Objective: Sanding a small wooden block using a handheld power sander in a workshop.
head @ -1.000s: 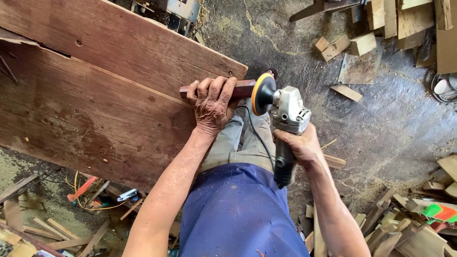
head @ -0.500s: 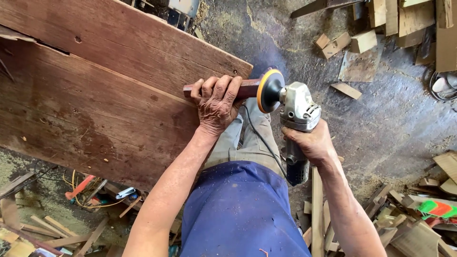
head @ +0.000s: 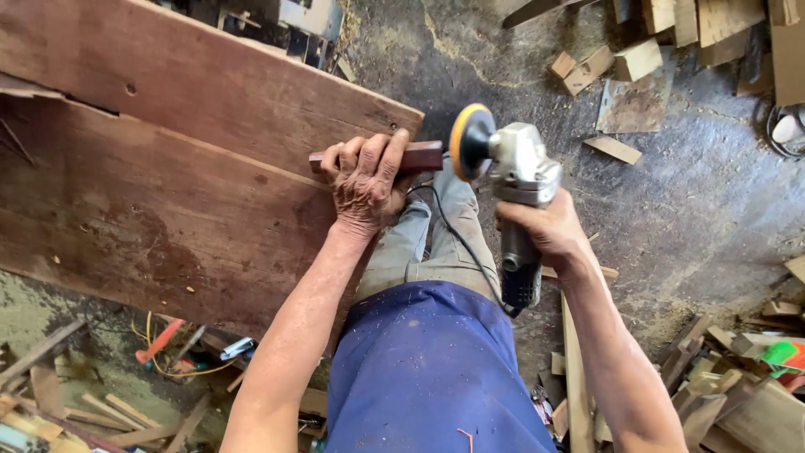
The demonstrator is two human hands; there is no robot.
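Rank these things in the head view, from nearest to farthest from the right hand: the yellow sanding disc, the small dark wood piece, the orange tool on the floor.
From the right hand:
1. Yellow sanding disc, just above it on the grinder.
2. Small dark wood piece, beyond the disc, gripped by the left hand.
3. Orange tool, far away, lower floor under the planks.

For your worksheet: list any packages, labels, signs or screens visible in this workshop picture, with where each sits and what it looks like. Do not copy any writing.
No packages, signs or screens show.
Possible label: a dark patch on the grey grinder handle below the right hand; too blurred to be sure.
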